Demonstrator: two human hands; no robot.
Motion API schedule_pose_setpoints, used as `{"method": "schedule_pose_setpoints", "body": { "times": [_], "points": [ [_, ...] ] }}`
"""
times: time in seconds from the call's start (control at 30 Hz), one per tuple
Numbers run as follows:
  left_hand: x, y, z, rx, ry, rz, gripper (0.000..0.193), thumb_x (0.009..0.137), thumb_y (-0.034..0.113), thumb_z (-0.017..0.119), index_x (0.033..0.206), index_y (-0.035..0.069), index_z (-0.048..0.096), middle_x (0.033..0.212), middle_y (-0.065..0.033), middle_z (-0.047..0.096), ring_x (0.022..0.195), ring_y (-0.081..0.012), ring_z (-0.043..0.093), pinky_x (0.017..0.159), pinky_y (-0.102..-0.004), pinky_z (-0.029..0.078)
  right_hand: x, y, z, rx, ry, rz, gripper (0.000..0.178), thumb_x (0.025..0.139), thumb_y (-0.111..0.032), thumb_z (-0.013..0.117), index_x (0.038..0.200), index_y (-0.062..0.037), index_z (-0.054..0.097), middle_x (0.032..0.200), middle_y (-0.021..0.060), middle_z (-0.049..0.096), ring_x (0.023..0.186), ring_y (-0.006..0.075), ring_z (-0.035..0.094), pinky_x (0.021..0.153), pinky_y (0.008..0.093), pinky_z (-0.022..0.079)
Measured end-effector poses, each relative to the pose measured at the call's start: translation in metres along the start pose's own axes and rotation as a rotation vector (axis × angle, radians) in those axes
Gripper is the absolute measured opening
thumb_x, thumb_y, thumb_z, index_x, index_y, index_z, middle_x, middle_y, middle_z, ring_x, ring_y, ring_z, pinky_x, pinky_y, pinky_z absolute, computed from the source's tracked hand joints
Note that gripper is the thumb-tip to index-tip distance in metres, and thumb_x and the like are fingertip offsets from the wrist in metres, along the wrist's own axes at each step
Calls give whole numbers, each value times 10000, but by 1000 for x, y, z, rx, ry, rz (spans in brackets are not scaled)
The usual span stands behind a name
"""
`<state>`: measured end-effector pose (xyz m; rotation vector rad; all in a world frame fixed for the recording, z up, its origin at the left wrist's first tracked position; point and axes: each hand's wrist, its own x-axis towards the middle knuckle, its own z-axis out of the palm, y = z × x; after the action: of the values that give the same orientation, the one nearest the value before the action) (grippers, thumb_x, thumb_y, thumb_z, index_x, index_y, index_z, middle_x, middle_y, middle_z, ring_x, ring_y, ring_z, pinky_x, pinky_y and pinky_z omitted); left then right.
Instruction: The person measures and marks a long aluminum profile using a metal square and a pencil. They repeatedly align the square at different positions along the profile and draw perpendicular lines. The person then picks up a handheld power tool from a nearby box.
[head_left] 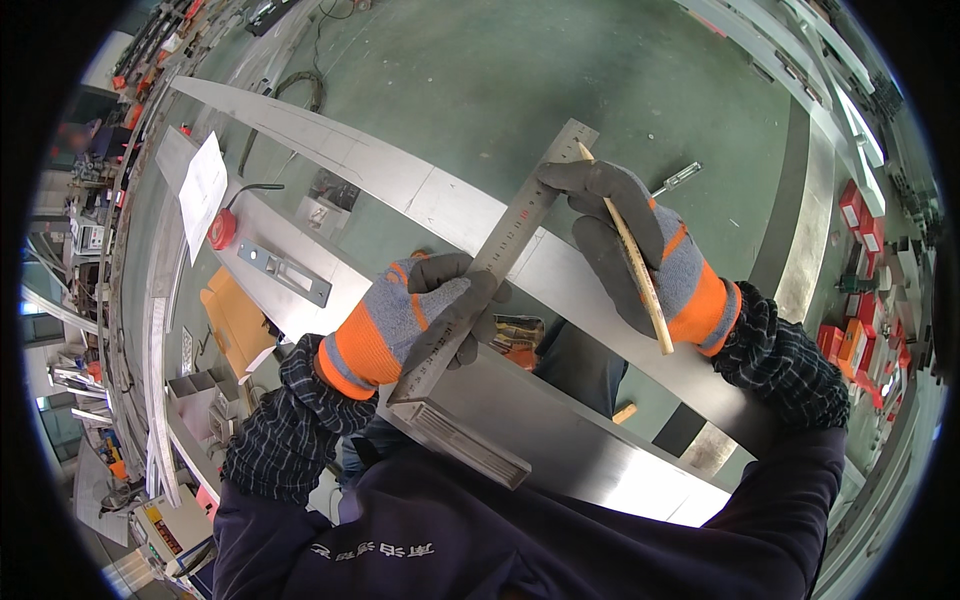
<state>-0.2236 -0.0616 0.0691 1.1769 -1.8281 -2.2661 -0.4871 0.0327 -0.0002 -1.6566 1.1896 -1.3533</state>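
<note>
My left hand (400, 310), in a grey and orange work glove, is closed around the steel blade of a try square (515, 230). The square's thick stock sits at the lower end, near my body, and the graduated blade slants up to the right. In my gloved right hand (640, 235) is a wooden pencil (637, 265), its sharpened tip beside the far end of the blade. The right fingertips are also at the blade's edge. Beneath both hands runs a long flat metal bar (440, 195) with thin lines across it. Whether the square touches the bar, I cannot tell.
Nearer my body lies a second metal profile (600, 440). To the left are a slotted metal plate (283, 272), a red tape measure (222, 230), a white paper sheet (203, 195) and a cardboard piece (237, 320). Red boxes (862, 215) stand far right; a screwdriver (678, 178) lies beyond my right hand.
</note>
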Motion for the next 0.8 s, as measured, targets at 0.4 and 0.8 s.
{"method": "schedule_pose_setpoints", "body": {
  "times": [0.4,0.8],
  "points": [
    [-1,-1,-4,-68,-9,-9,434,1058,358,600,1168,-51,693,771,-49,690,626,-103,650,597,-245,517,11,-19,1,-114,-8,-49,421,986,68,513,1396,-15,566,1333,128,632,1143,216,601,1003,336,490],
    [-3,-1,-1,-98,30,-55,434,1056,354,616,1208,-45,688,803,-60,700,650,-114,663,612,-250,546,10,-19,1,-133,-11,-52,449,995,74,463,1420,-35,560,1364,113,630,1146,220,600,1045,370,482]
  ]
}}
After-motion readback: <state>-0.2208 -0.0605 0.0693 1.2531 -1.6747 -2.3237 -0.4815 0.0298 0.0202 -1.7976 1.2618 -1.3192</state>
